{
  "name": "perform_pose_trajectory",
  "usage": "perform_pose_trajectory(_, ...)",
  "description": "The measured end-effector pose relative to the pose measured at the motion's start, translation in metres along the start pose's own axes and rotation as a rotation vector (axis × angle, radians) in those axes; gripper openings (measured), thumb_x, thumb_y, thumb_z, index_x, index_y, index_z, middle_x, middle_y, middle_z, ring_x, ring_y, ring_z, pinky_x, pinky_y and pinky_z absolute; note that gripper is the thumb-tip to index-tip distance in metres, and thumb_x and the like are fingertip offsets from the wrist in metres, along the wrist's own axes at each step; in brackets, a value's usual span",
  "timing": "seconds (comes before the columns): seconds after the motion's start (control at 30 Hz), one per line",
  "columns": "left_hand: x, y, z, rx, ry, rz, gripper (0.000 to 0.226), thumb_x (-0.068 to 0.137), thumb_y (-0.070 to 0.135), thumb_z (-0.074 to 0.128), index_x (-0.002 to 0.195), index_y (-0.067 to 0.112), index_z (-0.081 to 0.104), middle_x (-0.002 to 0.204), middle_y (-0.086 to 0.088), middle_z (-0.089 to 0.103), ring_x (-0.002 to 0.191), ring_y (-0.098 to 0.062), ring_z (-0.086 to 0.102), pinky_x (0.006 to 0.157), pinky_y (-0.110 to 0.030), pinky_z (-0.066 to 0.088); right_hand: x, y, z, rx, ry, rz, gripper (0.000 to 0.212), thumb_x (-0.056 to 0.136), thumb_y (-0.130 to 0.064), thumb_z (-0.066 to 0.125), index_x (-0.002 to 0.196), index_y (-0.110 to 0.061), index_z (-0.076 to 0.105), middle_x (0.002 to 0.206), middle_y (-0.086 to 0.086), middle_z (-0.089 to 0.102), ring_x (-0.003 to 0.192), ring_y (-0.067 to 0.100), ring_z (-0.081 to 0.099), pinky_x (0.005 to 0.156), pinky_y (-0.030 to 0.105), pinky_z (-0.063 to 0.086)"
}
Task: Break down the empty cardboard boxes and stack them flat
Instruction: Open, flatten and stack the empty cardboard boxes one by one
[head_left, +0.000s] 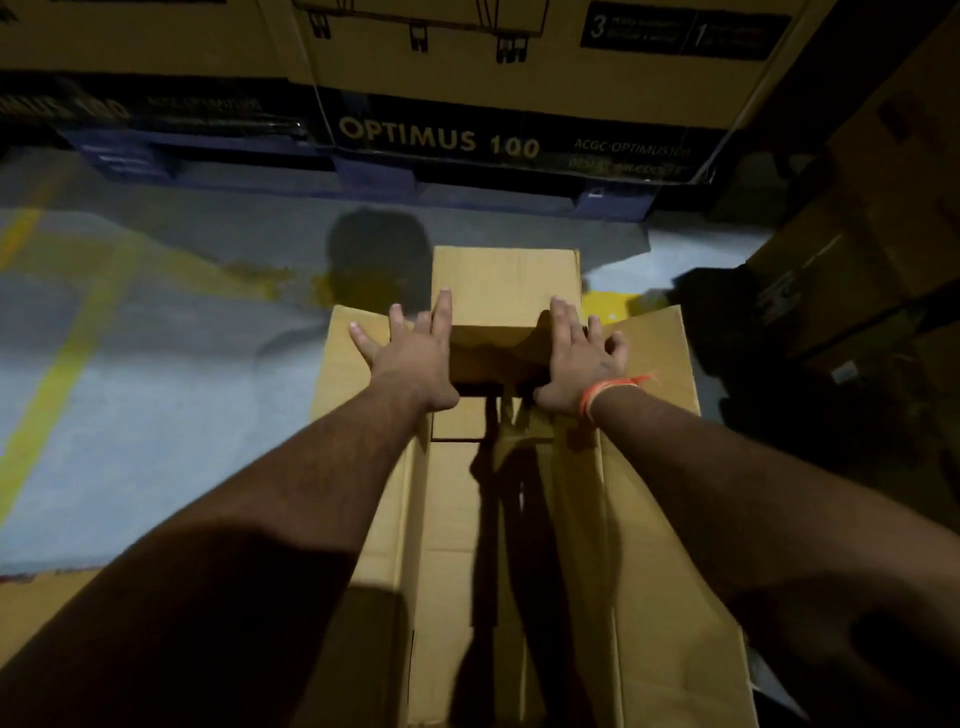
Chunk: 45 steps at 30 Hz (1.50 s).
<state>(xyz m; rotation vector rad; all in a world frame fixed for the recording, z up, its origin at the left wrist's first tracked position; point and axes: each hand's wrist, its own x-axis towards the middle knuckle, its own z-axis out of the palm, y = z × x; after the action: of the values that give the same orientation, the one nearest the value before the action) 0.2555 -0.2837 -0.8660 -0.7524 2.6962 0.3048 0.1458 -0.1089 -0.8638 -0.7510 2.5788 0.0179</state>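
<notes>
The box (519, 519) lay on the floor (156, 389) in front of the person, long and open, its side flaps splayed out to left and right and its far flap (506, 283) standing past the hands. The left hand (410, 353) pressed down on the left flap with straight, spread fingers (443, 306), gripping nothing. The right hand (582, 358) lay flat at the far flap's right edge, fingers straight too, an orange band (602, 392) at the wrist. To flatten it well, I judged, both palms should bear down evenly along the creases, so the walls fold outward and do not buckle. Nothing showed inside the box, though shadow hid its middle. Behind it stood stacked cartons (467, 78), one printed OPTIMUS 100, closed, contents unseen. More dark cartons (857, 270) crowded the right side.
</notes>
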Motion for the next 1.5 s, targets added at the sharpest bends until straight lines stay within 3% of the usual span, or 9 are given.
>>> perform_pose_trajectory(0.27,0.011,-0.024,0.019,-0.350,-0.045,-0.060,0.097,0.063,0.014,0.075,0.143,0.043,0.028,0.147,-0.011,0.029,0.137,-0.039,0.035,0.101,-0.063,0.048,0.024,-0.002,-0.004,-0.169,-0.036,0.009,0.087,0.068,-0.049,0.072,0.142,-0.026,0.033,0.142,0.003,0.037,0.133,0.034,0.036,0.101,0.050,0.031)
perform_pose_trajectory(0.4,-0.038,-0.014,0.035,-0.271,0.063,-0.267,0.119,0.076,0.007,0.078,0.158,0.037,-0.001,0.168,-0.009,-0.016,0.152,-0.049,-0.002,0.116,-0.069,0.022,-0.002,-0.002,0.011,-0.131,0.024,-0.079,0.118,0.073,-0.041,0.075,0.161,-0.022,-0.001,0.168,0.005,0.000,0.154,0.037,0.001,0.118,0.055,0.017)
perform_pose_trajectory(0.5,-0.099,-0.004,0.064,-0.297,0.081,-0.541,0.120,0.076,0.018,0.081,0.159,0.026,-0.005,0.167,-0.016,-0.011,0.150,-0.051,0.007,0.117,-0.068,0.023,-0.069,-0.011,0.055,-0.001,0.179,-0.164,0.112,0.078,-0.031,0.071,0.162,-0.020,-0.001,0.169,0.007,-0.010,0.156,0.030,-0.004,0.120,0.054,0.018)
perform_pose_trajectory(0.6,-0.151,-0.004,0.088,-0.366,-0.042,-0.743,0.093,0.081,0.026,0.077,0.151,0.010,0.020,0.160,-0.024,0.024,0.138,-0.047,0.038,0.111,-0.059,0.039,-0.148,-0.022,0.108,0.049,-0.035,-0.157,0.110,0.082,-0.028,0.072,0.161,-0.024,-0.005,0.167,0.004,-0.019,0.155,0.028,-0.010,0.124,0.055,0.008)
perform_pose_trajectory(0.7,-0.185,-0.004,0.088,-0.393,-0.110,-0.632,0.031,0.099,0.028,0.057,0.120,0.005,0.061,0.125,-0.017,0.065,0.114,-0.037,0.064,0.094,-0.043,0.053,-0.221,-0.036,0.140,0.093,-0.209,-0.202,0.102,0.083,-0.023,0.071,0.161,-0.023,0.007,0.168,0.002,-0.009,0.155,0.029,-0.004,0.124,0.053,0.006)
perform_pose_trajectory(0.87,-0.199,0.000,0.025,-0.371,-0.105,-0.458,0.030,0.103,0.027,0.053,0.114,0.001,0.066,0.118,-0.019,0.068,0.110,-0.036,0.065,0.080,-0.036,0.050,-0.263,-0.057,0.124,0.026,-0.279,-0.229,0.079,0.079,-0.025,0.076,0.148,-0.018,0.036,0.148,0.008,0.033,0.137,0.030,0.031,0.115,0.047,0.031)
perform_pose_trajectory(1.13,-0.217,0.003,-0.084,-0.342,0.017,-0.304,0.014,0.100,0.022,0.060,0.093,0.011,0.061,0.104,-0.012,0.069,0.086,-0.028,0.061,0.066,-0.032,0.046,-0.267,-0.084,0.075,-0.014,-0.039,-0.373,0.067,0.077,-0.029,0.077,0.134,-0.020,0.042,0.129,0.004,0.042,0.116,0.023,0.041,0.101,0.038,0.040)
perform_pose_trajectory(1.33,-0.227,-0.002,-0.106,-0.351,0.031,-0.310,0.011,0.098,0.014,0.062,0.099,0.005,0.067,0.088,-0.010,0.064,0.077,-0.030,0.063,0.061,-0.037,0.052,-0.251,-0.084,0.078,-0.101,-0.702,-0.229,0.064,0.093,-0.041,0.055,0.152,-0.022,0.039,0.161,0.012,0.031,0.146,0.036,0.033,0.117,0.056,0.028)
perform_pose_trajectory(1.5,-0.227,0.002,-0.122,-0.322,-0.012,-0.246,0.008,0.092,0.004,0.062,0.097,0.002,0.068,0.085,-0.011,0.063,0.079,-0.031,0.065,0.060,-0.037,0.054,-0.234,-0.076,0.069,0.078,-0.572,-0.177,0.077,0.096,-0.037,0.058,0.160,-0.020,0.018,0.167,0.009,0.017,0.151,0.035,0.021,0.121,0.057,0.025)
